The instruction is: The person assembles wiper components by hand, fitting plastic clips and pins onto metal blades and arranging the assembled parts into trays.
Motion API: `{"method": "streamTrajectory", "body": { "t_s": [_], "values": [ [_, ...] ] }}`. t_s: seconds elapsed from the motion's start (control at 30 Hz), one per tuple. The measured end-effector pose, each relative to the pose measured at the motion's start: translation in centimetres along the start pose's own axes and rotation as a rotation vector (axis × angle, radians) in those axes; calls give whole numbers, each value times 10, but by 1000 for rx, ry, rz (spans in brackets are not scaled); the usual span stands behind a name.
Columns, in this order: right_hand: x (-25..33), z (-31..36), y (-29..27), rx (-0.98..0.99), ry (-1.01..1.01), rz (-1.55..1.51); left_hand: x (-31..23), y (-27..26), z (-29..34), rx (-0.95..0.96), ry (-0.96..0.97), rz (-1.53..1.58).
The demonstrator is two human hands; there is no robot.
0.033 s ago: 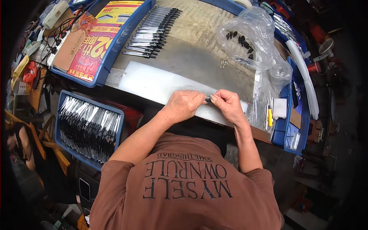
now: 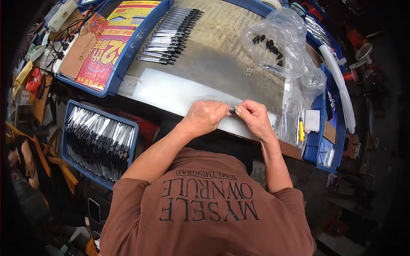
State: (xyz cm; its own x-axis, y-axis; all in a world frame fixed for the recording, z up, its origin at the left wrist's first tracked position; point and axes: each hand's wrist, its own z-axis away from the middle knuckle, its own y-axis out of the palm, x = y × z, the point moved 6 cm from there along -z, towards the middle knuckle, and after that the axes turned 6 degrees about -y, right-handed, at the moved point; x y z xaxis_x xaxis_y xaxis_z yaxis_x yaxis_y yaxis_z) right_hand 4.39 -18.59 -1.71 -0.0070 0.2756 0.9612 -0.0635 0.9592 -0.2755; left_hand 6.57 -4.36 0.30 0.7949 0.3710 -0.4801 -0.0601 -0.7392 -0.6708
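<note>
Both of my hands meet over the front edge of a long white board [image 2: 164, 88] on the worktable. A short dark cylindrical piece [image 2: 232, 109] sits between their fingertips, mostly covered, so its exact kind is hard to make out. My left hand [image 2: 206, 116] is closed, with thumb and curled fingers gripping one end. From the other side, my right hand [image 2: 255, 118] pinches the piece between thumb and forefinger. Beyond the board lies a slanted row of pens [image 2: 171, 38] with silvery bodies and black ends. Small metal bits [image 2: 249, 70] are in a little pile.
A clear plastic bag [image 2: 294, 32] with small black parts [image 2: 273, 48] lies at far right. Nearer stand a yellow-handled tool [image 2: 300, 131], a white block [image 2: 312, 120] and a blue bin [image 2: 314, 147]. At left, a blue bin [image 2: 106, 112] holds many pens. Another person's arm [image 2: 29, 160] shows beyond.
</note>
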Motion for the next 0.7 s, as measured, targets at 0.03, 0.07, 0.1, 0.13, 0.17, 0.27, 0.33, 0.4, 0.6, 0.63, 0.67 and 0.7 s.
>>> {"method": "streamTrajectory", "body": {
  "t_s": [0.03,0.07,0.1,0.13,0.17,0.27,0.33,0.4,0.6,0.63,0.67,0.7],
  "values": [
    [3,1,-1,-40,-43,64,0,1,0,1,-2,-1],
    [5,3,-1,-81,-86,128,0,1,0,1,2,-6],
    [7,3,1,-80,-85,127,0,2,0,1,4,-13],
    [17,4,1,-113,-163,259,1,2,1,2,3,-13],
    [24,5,2,-146,-242,392,1,2,1,11,-6,-17],
    [32,7,7,-206,-372,545,1,2,2,22,-16,-30],
    [23,8,5,-197,-281,475,1,2,1,23,-18,-37],
    [17,7,1,-187,-192,403,1,4,2,26,7,-46],
    [5,-2,-5,22,-22,133,0,2,1,21,22,1],
    [3,-3,-6,42,-20,132,0,2,1,21,21,1],
    [3,-3,-6,63,-17,131,0,3,2,31,20,-10],
    [3,-3,-4,65,-17,130,0,4,2,41,18,-23]
  ]
}}
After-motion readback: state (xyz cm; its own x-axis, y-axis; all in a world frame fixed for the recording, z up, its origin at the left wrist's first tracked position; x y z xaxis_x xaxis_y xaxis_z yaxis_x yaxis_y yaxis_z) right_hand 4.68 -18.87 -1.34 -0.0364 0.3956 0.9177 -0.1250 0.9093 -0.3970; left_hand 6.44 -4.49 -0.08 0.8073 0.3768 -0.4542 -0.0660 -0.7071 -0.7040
